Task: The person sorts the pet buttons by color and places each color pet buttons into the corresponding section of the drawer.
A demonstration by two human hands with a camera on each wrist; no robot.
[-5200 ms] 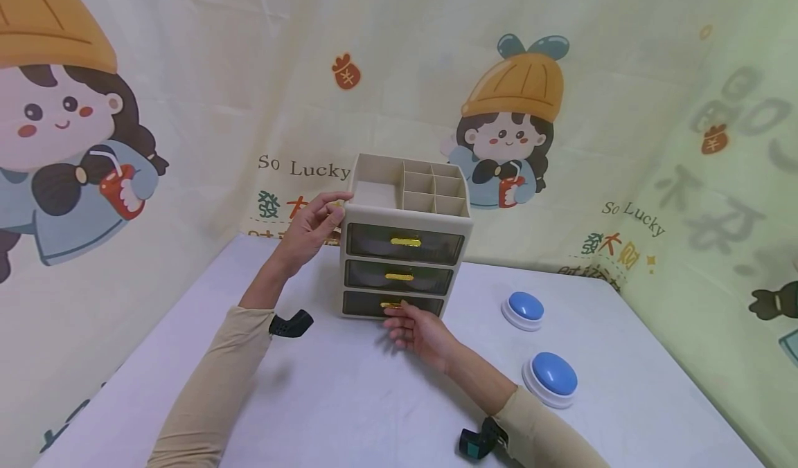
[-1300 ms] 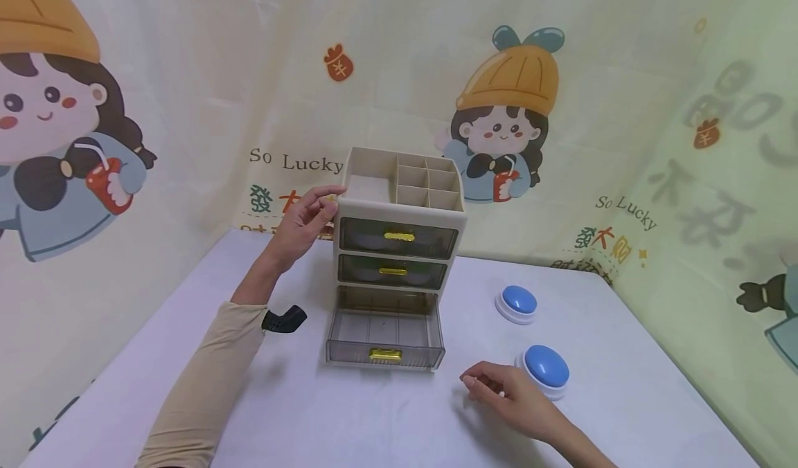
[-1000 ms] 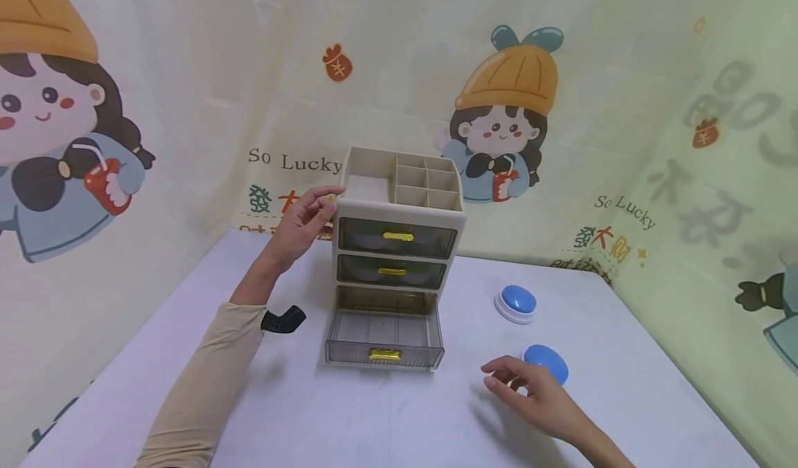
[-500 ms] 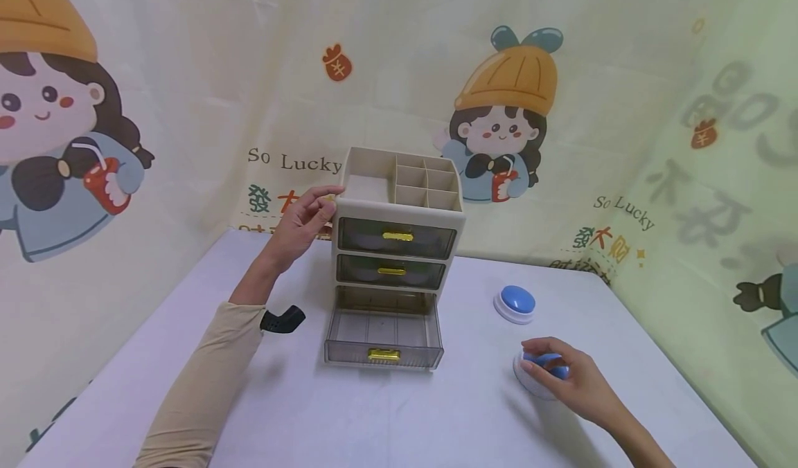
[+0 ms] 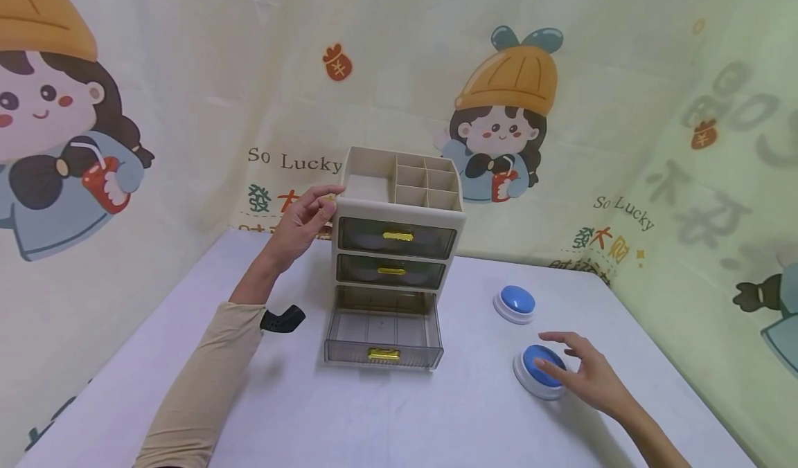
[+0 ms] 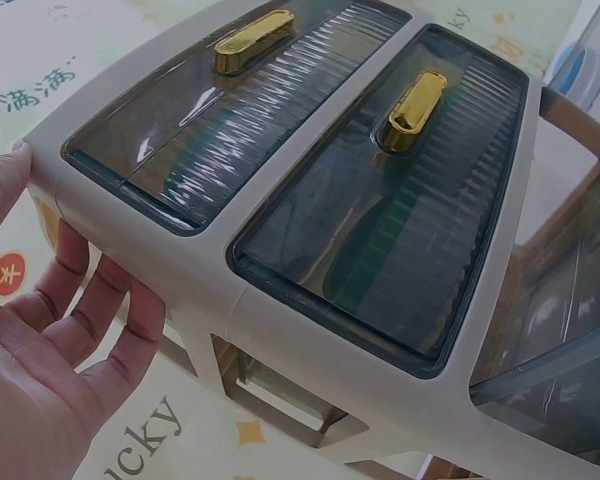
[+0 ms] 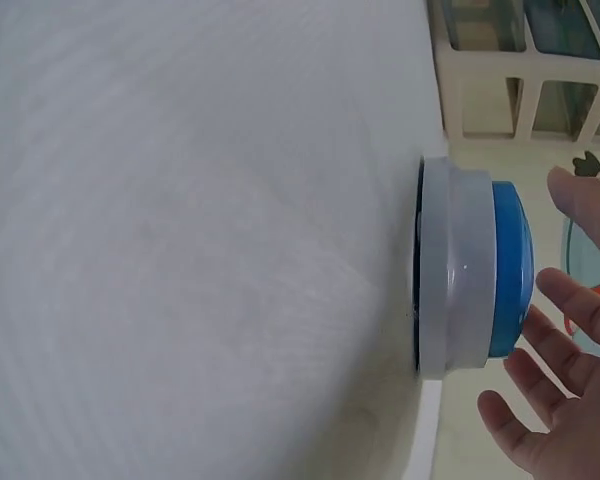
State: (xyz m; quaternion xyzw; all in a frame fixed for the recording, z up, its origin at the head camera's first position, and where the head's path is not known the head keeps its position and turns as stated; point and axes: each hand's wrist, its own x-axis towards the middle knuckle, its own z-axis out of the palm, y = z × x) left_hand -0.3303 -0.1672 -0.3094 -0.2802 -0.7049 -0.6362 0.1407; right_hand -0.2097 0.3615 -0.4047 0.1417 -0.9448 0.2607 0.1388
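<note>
A beige desktop drawer organizer (image 5: 399, 209) stands on the table, its clear bottom drawer (image 5: 384, 352) pulled out and showing nothing inside. The two upper drawers, with gold handles, are closed. At the organizer's upper left edge, my left hand (image 5: 300, 224) holds the side; in the left wrist view the thumb (image 6: 2, 180) lies on the front corner and the other fingers curl against the side. My right hand (image 5: 584, 372) hovers over the nearer blue push button (image 5: 541, 365) on its white base, fingers spread and loosely bent. In the right wrist view the fingertips are right by the blue dome (image 7: 512, 270).
A second blue button (image 5: 517, 299) stands farther back, right of the organizer. White cloth covers the table (image 5: 399, 426). Behind it hangs a printed curtain (image 5: 399, 59). A black wrist device (image 5: 283, 320) sticks out from the left sleeve (image 5: 206, 378).
Earlier my right hand was at the bottom drawer's handle with that drawer closed; now the drawer is out. The right hand has moved right, over the nearer button, its fingers spreading. The left hand stays put.
</note>
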